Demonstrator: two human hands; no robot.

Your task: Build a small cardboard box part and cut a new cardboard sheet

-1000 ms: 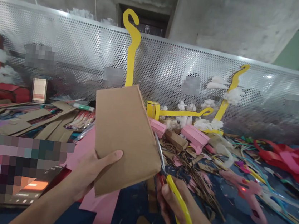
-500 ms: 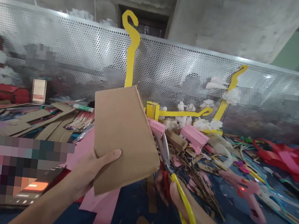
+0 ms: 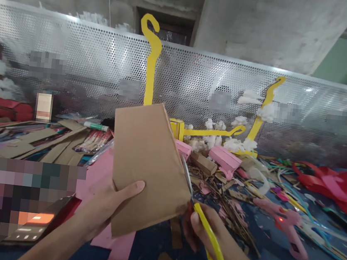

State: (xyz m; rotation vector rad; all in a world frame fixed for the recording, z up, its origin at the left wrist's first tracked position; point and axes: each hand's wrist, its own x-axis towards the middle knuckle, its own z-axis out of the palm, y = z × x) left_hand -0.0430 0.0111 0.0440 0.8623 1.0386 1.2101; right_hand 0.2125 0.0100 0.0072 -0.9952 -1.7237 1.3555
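Observation:
A brown cardboard piece (image 3: 147,164) is tilted up in the middle of the view. My left hand (image 3: 105,205) grips its lower left side, thumb flat on the front and the other fingers hidden behind. My right hand (image 3: 209,230) is closed around the handles of yellow-handled scissors (image 3: 214,251). Their blade lies along the cardboard's right edge near the lower corner; part of the scissors is hidden behind the board. Pink paper (image 3: 116,250) lies beneath the cardboard on the blue table (image 3: 143,252).
A pink glue gun (image 3: 288,222) with a red light lies at the right. Cardboard strips (image 3: 34,139) cover the left. Pink boxes (image 3: 225,159) and scraps are behind my right hand. Yellow hooked shapes (image 3: 152,61) stand before a perforated metal screen (image 3: 186,73). Red material (image 3: 327,181) lies far right.
The cardboard has shifted slightly right and down with my left hand. The scissors have moved slightly left, and their blade now meets the cardboard's right edge.

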